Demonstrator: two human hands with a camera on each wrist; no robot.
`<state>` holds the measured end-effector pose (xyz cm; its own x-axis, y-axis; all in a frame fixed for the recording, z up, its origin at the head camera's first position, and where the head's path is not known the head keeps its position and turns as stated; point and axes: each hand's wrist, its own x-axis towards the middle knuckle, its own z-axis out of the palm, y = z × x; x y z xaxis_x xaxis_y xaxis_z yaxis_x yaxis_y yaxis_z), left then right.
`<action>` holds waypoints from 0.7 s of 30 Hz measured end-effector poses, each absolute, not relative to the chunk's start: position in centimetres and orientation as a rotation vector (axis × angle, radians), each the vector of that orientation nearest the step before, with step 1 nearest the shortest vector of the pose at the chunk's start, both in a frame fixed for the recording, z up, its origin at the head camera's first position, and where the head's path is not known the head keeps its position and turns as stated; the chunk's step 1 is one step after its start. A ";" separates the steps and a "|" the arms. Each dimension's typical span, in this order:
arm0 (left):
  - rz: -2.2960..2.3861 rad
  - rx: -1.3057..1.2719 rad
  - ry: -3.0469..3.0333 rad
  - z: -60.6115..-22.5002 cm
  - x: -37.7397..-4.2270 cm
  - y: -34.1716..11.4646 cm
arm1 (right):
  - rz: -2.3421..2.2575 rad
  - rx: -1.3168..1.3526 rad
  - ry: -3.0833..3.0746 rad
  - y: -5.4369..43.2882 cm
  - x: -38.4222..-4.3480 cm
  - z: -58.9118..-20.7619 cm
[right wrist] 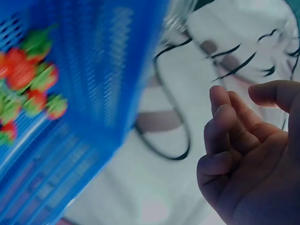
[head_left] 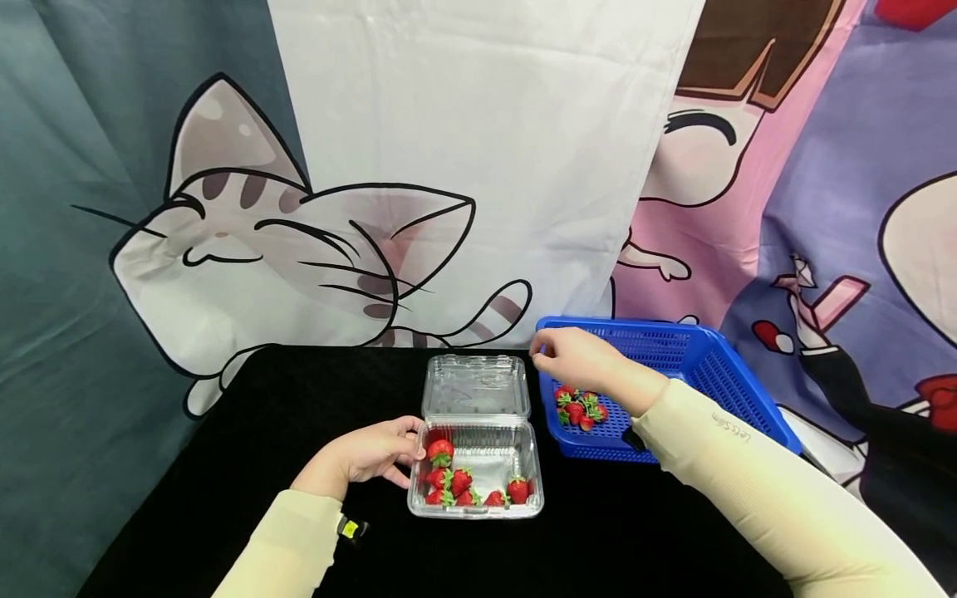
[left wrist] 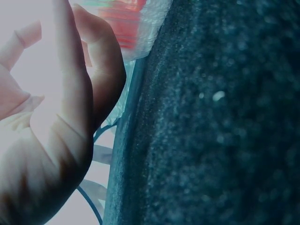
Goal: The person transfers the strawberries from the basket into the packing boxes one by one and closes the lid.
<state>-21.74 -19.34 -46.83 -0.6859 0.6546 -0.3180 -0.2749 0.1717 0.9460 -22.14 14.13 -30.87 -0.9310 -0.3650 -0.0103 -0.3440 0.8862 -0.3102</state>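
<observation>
Left hand (head_left: pixel 377 453) against a clear box (head_left: pixel 478 513), right hand (head_left: pixel 579 357) bare-fingered by a blue basket (head_left: pixel 721 370)

Nearest the wearer, cream sleeves (head_left: pixel 287 531) run up behind both sets of fingers, and a black strap with a yellow patch (head_left: pixel 350 527) sits at the left wrist. The left hand's fingers are spread, the thumb apart on the near side, the tips touching the left wall of the box. Whether they also press on it cannot be told.

Just right of those fingertips, red strawberries (head_left: pixel 461 480) with green leaves lie in the box, most of them gathered along the side closest to the left fingers, others along the near wall. Beyond the same fingers, the hinged lid (head_left: pixel 476 389) lies folded back on the black cloth (head_left: pixel 224 498).

The right hand is farther out, at the basket's left side. Its fingers are loosely bent, with a gap between the thumb and the other fingertips. On the near side of these fingers, inside the basket, sits a small cluster of berries (head_left: pixel 574 413).

Farthest off, past all the fingers, hangs a printed backdrop (head_left: pixel 486 124) with a smiling striped cat (head_left: pixel 247 282).
</observation>
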 end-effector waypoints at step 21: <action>1.616 0.378 1.713 -46.9 -21.7 -19.2 | -0.307 -0.227 2.961 23.3 -28.3 -35.1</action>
<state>-21.74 -19.25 -46.90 -0.6842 0.6614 -0.3074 -0.2684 0.1636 0.9493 -28.30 23.25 -35.05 -0.9763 -0.1656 -0.1390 -0.1336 0.9675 -0.2145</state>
